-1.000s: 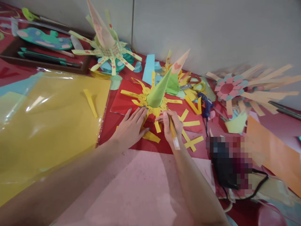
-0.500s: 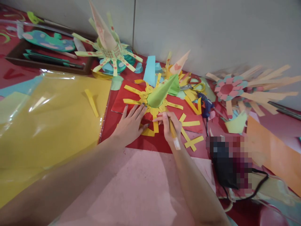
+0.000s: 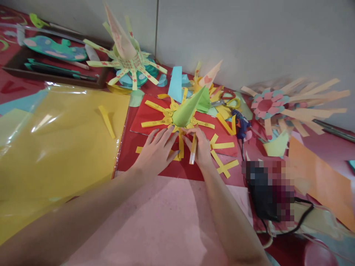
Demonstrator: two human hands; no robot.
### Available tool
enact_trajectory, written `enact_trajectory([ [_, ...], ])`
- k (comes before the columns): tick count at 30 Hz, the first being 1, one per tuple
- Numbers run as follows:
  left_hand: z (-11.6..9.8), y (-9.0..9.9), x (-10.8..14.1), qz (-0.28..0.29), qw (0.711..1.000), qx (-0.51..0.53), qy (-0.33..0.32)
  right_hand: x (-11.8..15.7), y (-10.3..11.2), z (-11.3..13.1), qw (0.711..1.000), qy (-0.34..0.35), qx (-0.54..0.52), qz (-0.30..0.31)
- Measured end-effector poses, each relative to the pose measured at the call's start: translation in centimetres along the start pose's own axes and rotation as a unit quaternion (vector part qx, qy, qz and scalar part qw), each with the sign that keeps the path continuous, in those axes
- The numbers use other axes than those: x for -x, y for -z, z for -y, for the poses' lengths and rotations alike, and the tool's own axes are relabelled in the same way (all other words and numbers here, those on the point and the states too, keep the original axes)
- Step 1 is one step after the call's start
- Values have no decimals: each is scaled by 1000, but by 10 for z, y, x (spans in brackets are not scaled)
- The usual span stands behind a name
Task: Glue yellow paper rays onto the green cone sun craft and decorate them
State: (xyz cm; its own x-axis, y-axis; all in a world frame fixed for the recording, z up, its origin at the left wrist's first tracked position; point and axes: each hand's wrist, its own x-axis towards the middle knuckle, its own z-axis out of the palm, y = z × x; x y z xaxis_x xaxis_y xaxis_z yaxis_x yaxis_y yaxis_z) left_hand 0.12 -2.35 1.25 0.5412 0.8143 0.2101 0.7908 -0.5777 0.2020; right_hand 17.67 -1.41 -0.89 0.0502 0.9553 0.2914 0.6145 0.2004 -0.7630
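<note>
A paper craft with a green cone [image 3: 186,111] in the middle and yellow paper strips [image 3: 152,123] spreading out around it sits on a red sheet [image 3: 138,119]. Small drawn marks show on several strips. My left hand [image 3: 155,150] lies flat with its fingers spread, fingertips at the craft's near edge. Between the fingers of my right hand [image 3: 203,148] is a yellowish pen [image 3: 193,147] with a pale end. That hand is beside the front strip, and the pen's tip is hidden behind the fingers. Loose yellow strips [image 3: 225,167] lie to its right.
A plastic-covered yellow sheet [image 3: 74,136] lies left, below a brown tray [image 3: 7,68] of tools. Finished-looking paper crafts [image 3: 130,62] stand along the wall. Scissors [image 3: 223,103], a blue glue gun [image 3: 242,123] and a black pouch-like object [image 3: 259,192] are on the right.
My left hand has slid slightly right and down. The right hand has drawn closer to the front strip, and the pen has swung to a more upright angle.
</note>
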Motion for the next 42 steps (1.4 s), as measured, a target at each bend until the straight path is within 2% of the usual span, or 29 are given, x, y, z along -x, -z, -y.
enact_trajectory([
  [7,1,-9,6,36,999,-9,-6,-1,-2,3,999,-38,-11,-16],
  [12,2,-9,6,47,999,0,-5,-1,-1,8,984,-70,-125,-110],
  [15,1,-9,5,53,999,3,-5,-3,0,9,977,-87,-141,-133],
  [23,1,-7,5,59,998,16,5,-8,-2,6,983,-93,-140,-70],
  [28,2,-8,6,67,998,5,-1,-7,-1,6,992,-69,-82,-64],
  [42,2,-8,6,58,998,18,2,-7,-2,4,994,-62,-73,-56],
])
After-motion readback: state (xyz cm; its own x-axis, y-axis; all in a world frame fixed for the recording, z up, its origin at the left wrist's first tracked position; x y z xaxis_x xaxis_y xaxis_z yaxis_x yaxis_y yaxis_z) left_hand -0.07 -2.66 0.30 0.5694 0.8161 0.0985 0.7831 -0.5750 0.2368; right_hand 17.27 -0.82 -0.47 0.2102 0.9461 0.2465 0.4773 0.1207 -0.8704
